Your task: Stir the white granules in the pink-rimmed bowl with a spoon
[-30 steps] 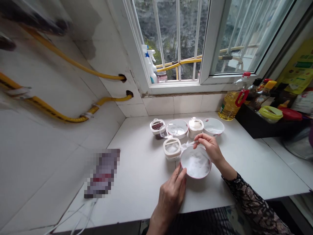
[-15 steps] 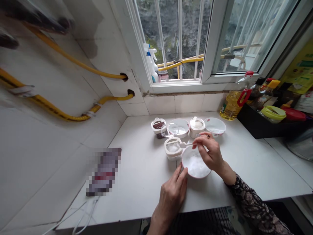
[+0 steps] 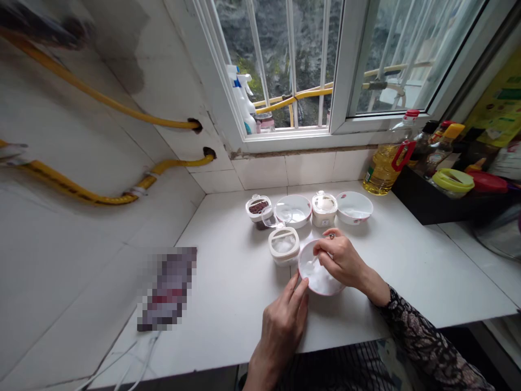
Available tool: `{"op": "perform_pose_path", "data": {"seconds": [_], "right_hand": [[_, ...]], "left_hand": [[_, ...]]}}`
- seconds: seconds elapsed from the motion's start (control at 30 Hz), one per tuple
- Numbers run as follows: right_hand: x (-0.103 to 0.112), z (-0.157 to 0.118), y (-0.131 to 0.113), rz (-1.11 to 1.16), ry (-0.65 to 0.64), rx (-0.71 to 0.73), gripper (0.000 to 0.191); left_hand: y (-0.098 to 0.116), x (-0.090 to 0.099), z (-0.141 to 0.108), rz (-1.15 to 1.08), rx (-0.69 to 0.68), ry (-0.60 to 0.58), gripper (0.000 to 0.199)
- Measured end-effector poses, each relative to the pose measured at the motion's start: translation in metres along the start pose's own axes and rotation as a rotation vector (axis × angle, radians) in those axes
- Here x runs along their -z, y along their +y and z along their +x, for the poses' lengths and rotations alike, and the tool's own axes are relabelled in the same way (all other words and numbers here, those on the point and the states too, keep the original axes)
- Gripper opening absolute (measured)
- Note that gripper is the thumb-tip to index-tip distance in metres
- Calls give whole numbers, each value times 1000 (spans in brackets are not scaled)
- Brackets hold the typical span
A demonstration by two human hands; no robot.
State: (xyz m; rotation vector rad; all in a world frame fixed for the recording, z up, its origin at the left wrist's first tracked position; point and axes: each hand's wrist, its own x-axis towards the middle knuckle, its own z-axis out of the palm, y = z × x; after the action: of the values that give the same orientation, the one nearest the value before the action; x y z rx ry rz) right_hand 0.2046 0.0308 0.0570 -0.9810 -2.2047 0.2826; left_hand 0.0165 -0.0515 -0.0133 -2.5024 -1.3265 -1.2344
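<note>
My right hand (image 3: 342, 259) pinches a small white spoon (image 3: 311, 264), its head down inside a white bowl (image 3: 304, 255) with a pinkish rim. White granular stuff (image 3: 325, 281) covers the bowl's bottom. At the near left side of that bowl, the fingers of my left hand (image 3: 285, 320) hold its rim. Just to the left stands a small lidded jar (image 3: 284, 245) of white granules, its clear lid flipped up. Behind are a jar of dark reddish beans (image 3: 258, 208), a white bowl (image 3: 293, 203), a jar of pale contents (image 3: 324, 205) and another white bowl (image 3: 355, 205).
An oil bottle (image 3: 380, 168) stands at the back right, by a black box (image 3: 419, 201) of condiment bottles. A blurred-out object (image 3: 166, 290) lies at the left with white cables (image 3: 150, 353). Yellow hoses (image 3: 97, 198) run along the left wall. A barred window (image 3: 285, 70) is behind.
My right hand has brought the spoon from beside the open granule jar down into the bowl. My left hand stays at the bowl's rim. The view has shifted slightly.
</note>
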Motion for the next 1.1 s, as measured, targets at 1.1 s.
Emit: {"op": "perform_pose_path", "data": {"seconds": [1.1], "right_hand": [[1, 0, 0, 48, 81, -186, 24]], "left_hand": [[2, 2, 3, -22, 3, 1, 34]]}}
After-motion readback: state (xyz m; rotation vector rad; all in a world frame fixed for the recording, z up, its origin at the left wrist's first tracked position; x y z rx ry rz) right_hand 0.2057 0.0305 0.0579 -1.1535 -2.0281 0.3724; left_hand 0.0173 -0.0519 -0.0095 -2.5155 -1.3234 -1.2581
